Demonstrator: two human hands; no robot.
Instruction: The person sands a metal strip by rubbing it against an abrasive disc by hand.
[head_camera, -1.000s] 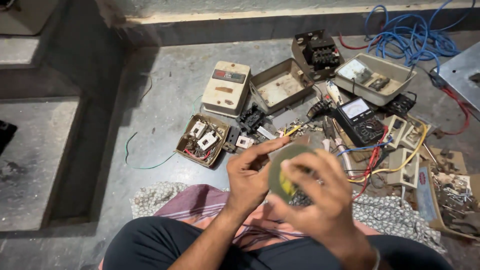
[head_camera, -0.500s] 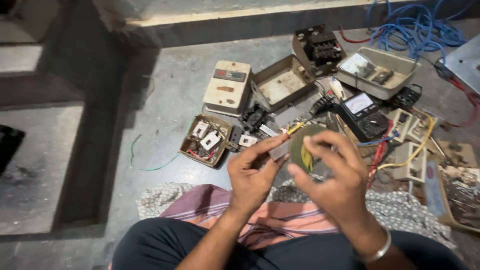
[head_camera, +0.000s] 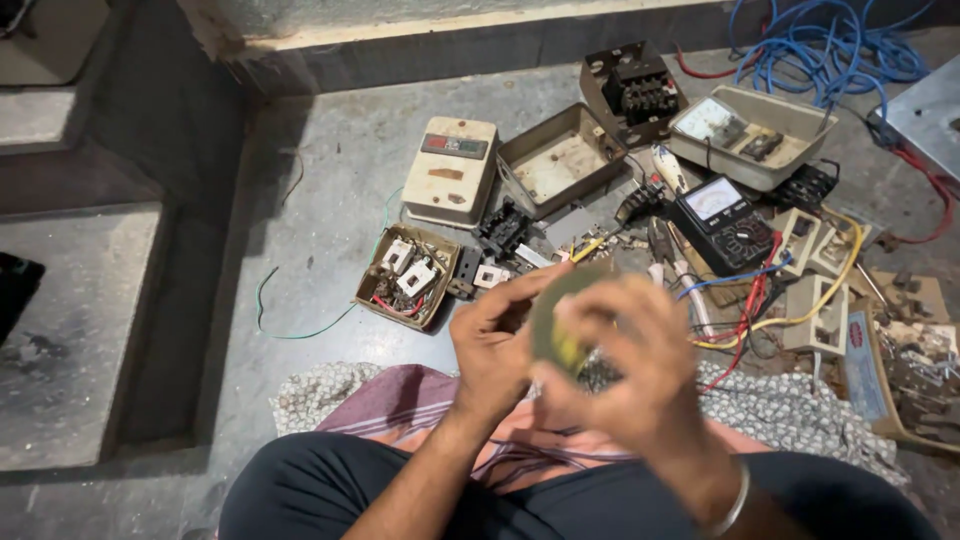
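Observation:
A small round olive-green part with a yellow patch (head_camera: 556, 322) is held over my lap between both hands. My left hand (head_camera: 492, 345) grips its left edge with thumb and fingers. Motion blurs my right hand (head_camera: 640, 375), which wraps around the part's right side; a metal bangle sits on that wrist. Just beyond my hands, on the grey floor, lie a black multimeter (head_camera: 722, 222) and a small open box of switch parts (head_camera: 407, 278).
Scattered on the floor are a cream switch cover (head_camera: 450, 170), an empty metal box (head_camera: 560, 160), a black contactor box (head_camera: 632, 88), a tray with a meter (head_camera: 750, 132), blue cable (head_camera: 820, 45), and red and yellow wires (head_camera: 770, 300). A patterned cloth (head_camera: 800, 410) lies under my legs.
Both hands stayed around the round part and shifted slightly lower in view. The right hand moves quickly over it and is now blurred. The camera view moved a little.

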